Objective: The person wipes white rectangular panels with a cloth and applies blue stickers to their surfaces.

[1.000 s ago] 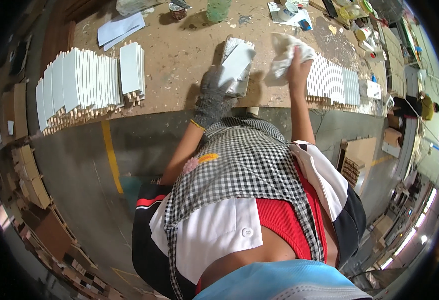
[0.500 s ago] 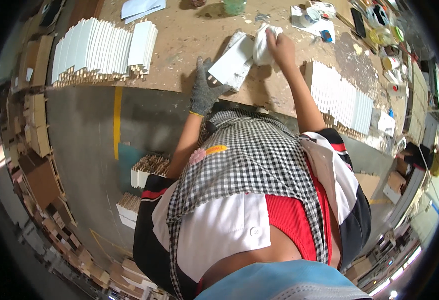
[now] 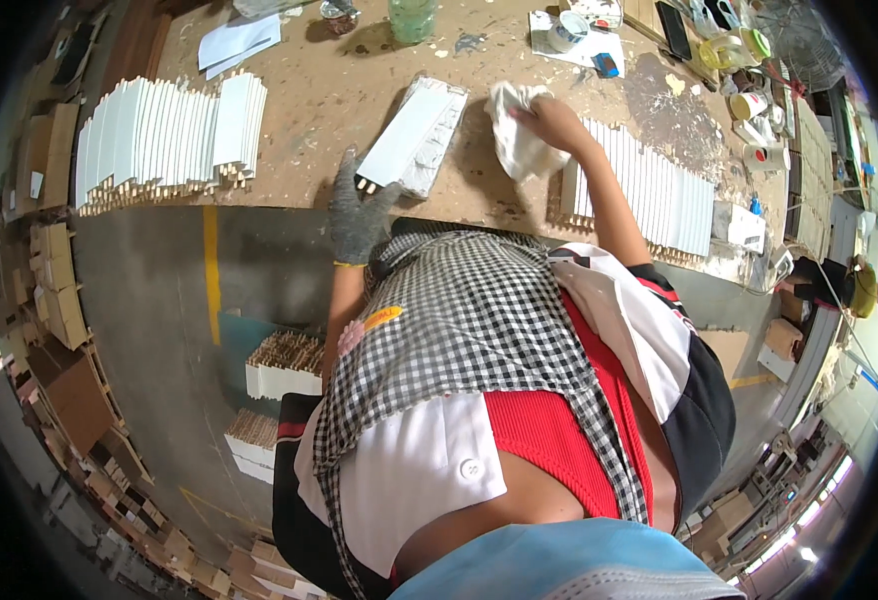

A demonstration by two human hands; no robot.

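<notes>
A white panel (image 3: 414, 123) with wooden pegs at its near end lies slanted on a pale, paint-smeared block (image 3: 441, 145) on the workbench. My left hand (image 3: 359, 212), in a grey knitted glove, rests at the panel's near left corner; its fingers are stretched and the thumb is spread toward the pegged end. To the right of the block, my bare right hand (image 3: 551, 124) grips a crumpled white cloth (image 3: 521, 138), which hangs apart from the panel. The fingertips inside the cloth are hidden.
Rows of white pegged panels stand on the bench at left (image 3: 149, 135) and right (image 3: 649, 195). Farther back are a green jar (image 3: 412, 20), white papers (image 3: 239, 45), a cup (image 3: 567, 32) and a phone (image 3: 673, 30). More panels (image 3: 284, 365) sit below the bench edge.
My right hand has drawn the cloth away from the block's right edge, off to the right. My left hand stays by the panel's pegged end. The whole view has shifted somewhat.
</notes>
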